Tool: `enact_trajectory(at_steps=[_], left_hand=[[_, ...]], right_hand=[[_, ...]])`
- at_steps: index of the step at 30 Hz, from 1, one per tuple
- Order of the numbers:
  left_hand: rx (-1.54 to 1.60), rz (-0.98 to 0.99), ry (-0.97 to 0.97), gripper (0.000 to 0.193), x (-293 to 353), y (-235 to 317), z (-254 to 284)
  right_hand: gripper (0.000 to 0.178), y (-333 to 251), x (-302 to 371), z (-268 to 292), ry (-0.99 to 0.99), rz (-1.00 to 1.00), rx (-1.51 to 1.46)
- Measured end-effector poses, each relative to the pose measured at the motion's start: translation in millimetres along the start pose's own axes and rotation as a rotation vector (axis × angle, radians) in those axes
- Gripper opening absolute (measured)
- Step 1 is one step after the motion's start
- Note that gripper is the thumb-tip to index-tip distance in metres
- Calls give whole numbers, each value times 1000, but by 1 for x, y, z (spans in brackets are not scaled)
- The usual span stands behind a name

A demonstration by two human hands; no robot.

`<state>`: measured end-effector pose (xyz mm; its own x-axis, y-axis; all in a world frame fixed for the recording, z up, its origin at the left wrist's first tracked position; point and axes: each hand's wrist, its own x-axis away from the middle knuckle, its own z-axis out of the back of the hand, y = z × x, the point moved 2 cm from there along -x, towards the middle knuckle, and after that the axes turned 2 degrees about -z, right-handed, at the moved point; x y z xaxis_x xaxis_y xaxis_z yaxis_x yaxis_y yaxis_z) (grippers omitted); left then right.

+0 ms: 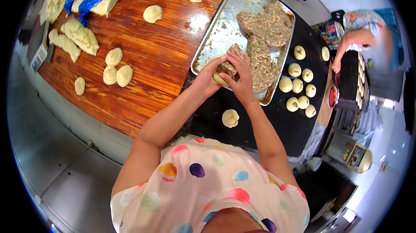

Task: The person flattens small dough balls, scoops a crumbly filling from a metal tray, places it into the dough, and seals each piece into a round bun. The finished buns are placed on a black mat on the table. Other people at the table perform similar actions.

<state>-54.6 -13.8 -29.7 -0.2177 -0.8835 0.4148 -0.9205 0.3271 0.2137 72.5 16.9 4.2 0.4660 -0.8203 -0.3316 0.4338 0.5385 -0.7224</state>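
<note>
Over the near edge of a metal tray, both my hands cup a dough wrapper with brown meat filling in its middle. My left hand supports it from the left and beneath. From the right, my right hand curls round it, with thumb and fingers at its rim. A large mound of chunky brown filling covers much of the tray's right side. Below my hands, one filled dough ball sits on the black tray.
Several filled dough balls stand on the black tray's right. Flattened dough pieces dot the wooden table. Dough lumps, a blue plastic bag and a scale lie far left. Another person's arm reaches in at right.
</note>
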Motion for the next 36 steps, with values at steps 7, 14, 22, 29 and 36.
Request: enact_trajectory(at_steps=[7, 14, 22, 29, 36], left_hand=[[61, 63, -31, 41, -7, -46, -49], [-155, -20, -57, 41, -7, -95, -66], [-298, -30, -40, 31, -19, -115, -76], [-292, 68, 101, 33, -31, -111, -82], [-439, 82, 101, 35, -46, -104, -65]], right_hand=[[59, 8, 49, 23, 659, -557, -1048], [44, 23, 67, 46, 725, -661, -1239], [31, 27, 68, 70, 784, -678, -902], [41, 68, 63, 67, 540, -745, -837], [46, 65, 64, 72, 491, -614, -1009]])
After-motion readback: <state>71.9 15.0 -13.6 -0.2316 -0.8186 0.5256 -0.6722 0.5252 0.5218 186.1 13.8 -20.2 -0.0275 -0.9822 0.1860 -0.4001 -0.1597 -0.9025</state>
